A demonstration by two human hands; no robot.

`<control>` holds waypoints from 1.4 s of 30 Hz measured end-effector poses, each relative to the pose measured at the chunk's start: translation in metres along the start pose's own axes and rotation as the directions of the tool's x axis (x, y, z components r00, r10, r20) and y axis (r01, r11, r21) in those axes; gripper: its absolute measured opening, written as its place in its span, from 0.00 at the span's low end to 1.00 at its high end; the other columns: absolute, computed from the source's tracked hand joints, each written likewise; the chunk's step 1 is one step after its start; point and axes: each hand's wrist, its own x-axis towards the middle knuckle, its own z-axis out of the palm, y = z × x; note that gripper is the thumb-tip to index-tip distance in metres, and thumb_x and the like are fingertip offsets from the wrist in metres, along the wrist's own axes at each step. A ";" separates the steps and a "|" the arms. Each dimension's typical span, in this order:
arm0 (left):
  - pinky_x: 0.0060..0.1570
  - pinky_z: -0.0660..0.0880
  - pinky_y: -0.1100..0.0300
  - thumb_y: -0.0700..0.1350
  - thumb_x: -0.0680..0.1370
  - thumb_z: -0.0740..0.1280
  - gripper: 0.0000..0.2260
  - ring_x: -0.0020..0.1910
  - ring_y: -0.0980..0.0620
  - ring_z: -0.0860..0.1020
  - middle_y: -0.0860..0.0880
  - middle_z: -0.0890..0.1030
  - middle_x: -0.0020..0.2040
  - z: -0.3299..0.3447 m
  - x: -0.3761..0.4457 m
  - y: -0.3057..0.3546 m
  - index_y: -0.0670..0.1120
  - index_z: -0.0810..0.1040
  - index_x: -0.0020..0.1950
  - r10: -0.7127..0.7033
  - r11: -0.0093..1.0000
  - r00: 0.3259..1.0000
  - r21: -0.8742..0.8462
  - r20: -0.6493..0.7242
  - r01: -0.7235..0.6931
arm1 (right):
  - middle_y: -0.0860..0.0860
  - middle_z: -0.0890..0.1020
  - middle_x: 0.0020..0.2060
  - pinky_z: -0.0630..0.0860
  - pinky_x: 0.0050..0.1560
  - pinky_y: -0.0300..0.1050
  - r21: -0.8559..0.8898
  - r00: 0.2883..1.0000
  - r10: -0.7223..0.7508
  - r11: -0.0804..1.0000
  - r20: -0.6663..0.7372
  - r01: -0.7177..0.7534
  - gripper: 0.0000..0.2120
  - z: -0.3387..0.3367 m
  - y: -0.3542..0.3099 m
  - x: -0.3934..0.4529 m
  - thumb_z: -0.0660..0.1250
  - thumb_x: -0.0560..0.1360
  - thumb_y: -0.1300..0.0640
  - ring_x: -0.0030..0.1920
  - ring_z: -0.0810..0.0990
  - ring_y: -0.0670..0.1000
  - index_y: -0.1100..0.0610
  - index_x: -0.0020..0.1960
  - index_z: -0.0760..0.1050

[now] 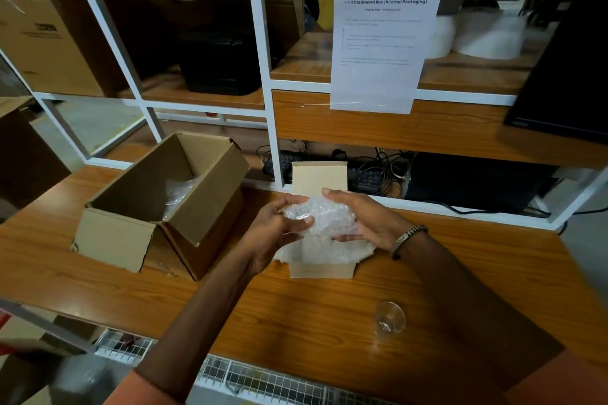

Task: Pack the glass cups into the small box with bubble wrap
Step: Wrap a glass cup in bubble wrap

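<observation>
Both hands hold a bundle of bubble wrap [320,219] directly above the small box [322,268], which sits on the wooden table [98,276] at the centre of the view with its rear flap raised at 12 o'clock. More wrap spills over the box rim below the bundle.

**Hand state**
- The left hand [279,223] cups the bundle from 9 o'clock. Its fingers curl round the wrap, and the thumb lies across the front face.
- The right hand [365,217] cups it from 3 o'clock. Its fingers are loosely curved and held close together against the wrap, with the fingertips at the top of the bundle.

**Location of the task items**
- A clear shape shows through the wrap near the left fingertips. It is probably a glass cup; this cannot be confirmed.
- A second glass cup [390,320] lies unwrapped on the table at 5 o'clock from the small box, well apart from it.
- A larger cardboard box [164,204] stands open at 9 o'clock, with a scrap of wrap inside.

**Handling characteristics (assessment)**
- The bundle is likely light, soft on the outside and rigid at the core. The film is slippery and can unroll if released on one side.
- Support the bundle on opposite sides, or from beneath. Do not squeeze.
- The bare cup is fragile, smooth and free to roll. Take it round the body with the whole hand, not by the rim.
</observation>
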 end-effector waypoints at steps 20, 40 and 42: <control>0.70 0.77 0.38 0.42 0.77 0.79 0.25 0.63 0.38 0.84 0.40 0.86 0.62 -0.016 0.011 -0.085 0.43 0.76 0.71 -0.203 0.943 0.979 -0.268 0.005 0.197 | 0.47 0.85 0.57 0.86 0.55 0.52 -0.175 0.886 -0.244 0.966 -0.395 0.189 0.24 0.038 0.065 0.028 0.85 0.68 0.46 0.57 0.85 0.49 0.43 0.60 0.79; 0.62 0.77 0.68 0.42 0.78 0.78 0.34 0.71 0.61 0.76 0.56 0.76 0.73 -0.091 0.044 -0.057 0.62 0.66 0.78 0.373 0.827 0.905 0.369 0.204 -0.424 | 0.46 0.70 0.80 0.77 0.71 0.43 -0.762 0.717 -0.696 0.482 -0.034 0.432 0.45 0.092 0.053 0.042 0.78 0.76 0.52 0.77 0.72 0.46 0.49 0.85 0.57; 0.61 0.76 0.69 0.41 0.78 0.78 0.34 0.70 0.62 0.76 0.60 0.77 0.72 -0.092 0.046 -0.054 0.60 0.66 0.77 0.371 0.828 0.906 0.367 0.207 -0.423 | 0.48 0.71 0.79 0.78 0.70 0.43 -0.801 0.707 -0.707 0.430 -0.011 0.417 0.43 0.092 0.052 0.044 0.77 0.76 0.50 0.75 0.74 0.47 0.49 0.84 0.58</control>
